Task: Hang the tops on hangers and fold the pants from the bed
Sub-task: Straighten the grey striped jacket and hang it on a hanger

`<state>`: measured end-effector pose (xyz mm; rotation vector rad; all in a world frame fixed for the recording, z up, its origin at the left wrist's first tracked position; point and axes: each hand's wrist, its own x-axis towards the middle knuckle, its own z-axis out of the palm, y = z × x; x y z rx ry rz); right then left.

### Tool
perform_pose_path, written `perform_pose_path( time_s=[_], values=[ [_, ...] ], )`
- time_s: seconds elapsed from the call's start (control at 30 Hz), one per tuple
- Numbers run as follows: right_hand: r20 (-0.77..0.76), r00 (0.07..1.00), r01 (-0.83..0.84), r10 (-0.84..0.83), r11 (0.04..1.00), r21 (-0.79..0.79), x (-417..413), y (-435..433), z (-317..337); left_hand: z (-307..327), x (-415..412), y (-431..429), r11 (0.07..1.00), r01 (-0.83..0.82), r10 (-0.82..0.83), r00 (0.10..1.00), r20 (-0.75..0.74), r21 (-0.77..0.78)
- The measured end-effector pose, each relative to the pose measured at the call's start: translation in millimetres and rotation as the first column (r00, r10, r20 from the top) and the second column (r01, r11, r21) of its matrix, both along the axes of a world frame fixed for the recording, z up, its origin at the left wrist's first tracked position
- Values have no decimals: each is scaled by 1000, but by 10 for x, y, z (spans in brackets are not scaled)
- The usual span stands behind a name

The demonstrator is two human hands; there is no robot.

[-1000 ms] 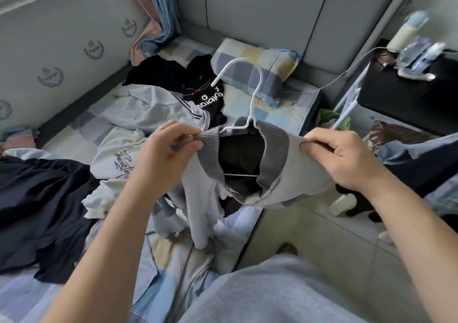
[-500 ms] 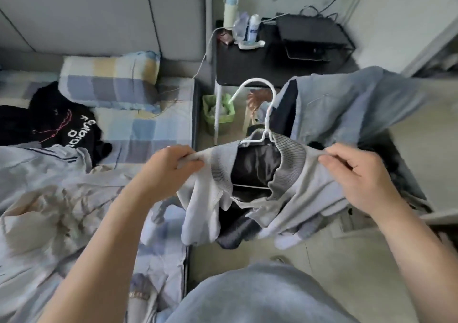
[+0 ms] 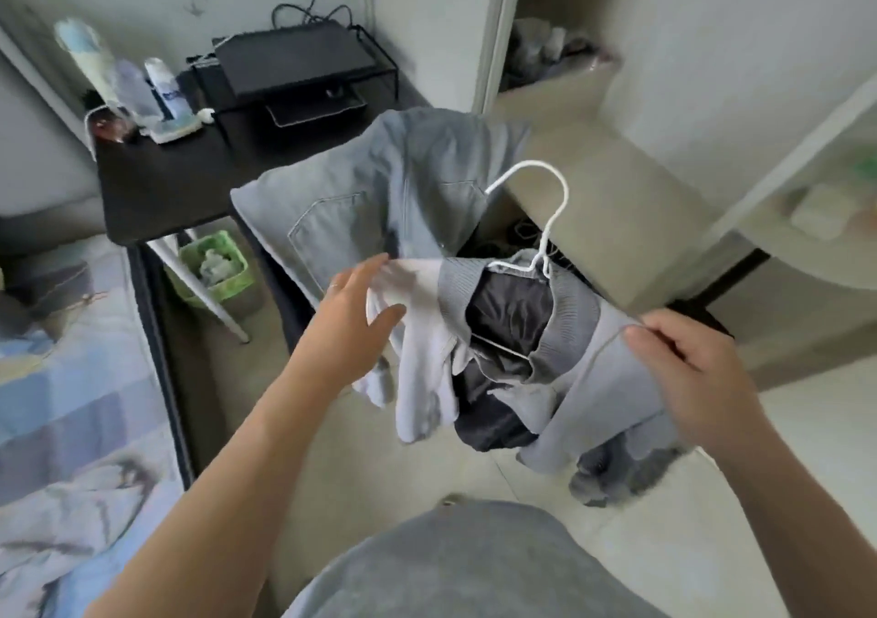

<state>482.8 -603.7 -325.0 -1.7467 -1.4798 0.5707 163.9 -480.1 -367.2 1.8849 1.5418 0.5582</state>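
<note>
Our right grip (image 3: 688,375) pinches the top (image 3: 593,380) at one shoulder; our left grip (image 3: 351,316), fingers spread, touches the other; the hanger (image 3: 550,230) hook rises between.

A home bedroom is shown: a bed (image 3: 52,404) with checked sheets is seen at the left, and a black bench (image 3: 166,181) crowded with bottles (image 3: 163,88) is set beside it, over a green bin (image 3: 228,285).

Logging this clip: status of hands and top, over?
Left hand open against sleeve. Right hand grips top on white hanger. Jeans draped behind.
</note>
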Motion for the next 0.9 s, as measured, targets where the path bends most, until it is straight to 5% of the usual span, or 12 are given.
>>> perform_pose_path(
  time_s=[0.27, 0.5, 0.77, 0.9],
  values=[
    [-345, 863, 370, -369, 927, -65, 418, 239, 35, -65, 1221, 492, 884, 424, -416, 906, 83, -197],
    [-537, 720, 552, -440, 832, 58, 460, 1313, 263, 88, 1865, 1215, 701, 692, -660, 721, 211, -169],
    [-479, 704, 677, -524, 698, 232, 527, 2829, 827, 434, 2079, 2396, 509, 854, -824, 519, 227, -103],
    [-438, 719, 683, -540, 667, 297, 567, 3490, 1164, 642, 2290, 2863, 495, 869, -849, 479, 224, 17]
  ],
)
